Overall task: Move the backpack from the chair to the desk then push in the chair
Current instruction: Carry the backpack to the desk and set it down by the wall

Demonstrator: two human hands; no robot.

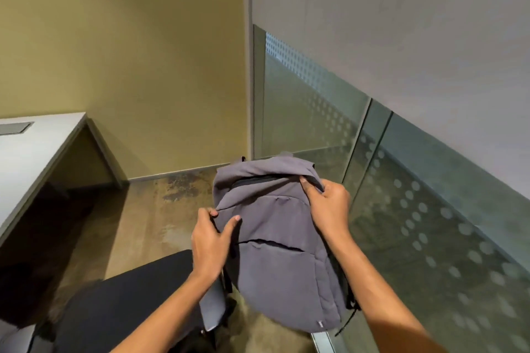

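A grey backpack (279, 246) hangs in the air in front of me, front pocket facing me, to the right of the chair and above the floor. My left hand (210, 241) pinches its left edge. My right hand (327, 206) grips the fabric near its top right. The black chair seat (123, 304) is at the lower left, below my left forearm. The white desk (28, 152) stands at the far left against the yellow wall.
A frosted glass partition (415, 223) with a dot pattern runs along the right side. The brown floor (149, 218) lies open between the desk and the backpack. A grey cable hatch (15, 127) is set in the desk top.
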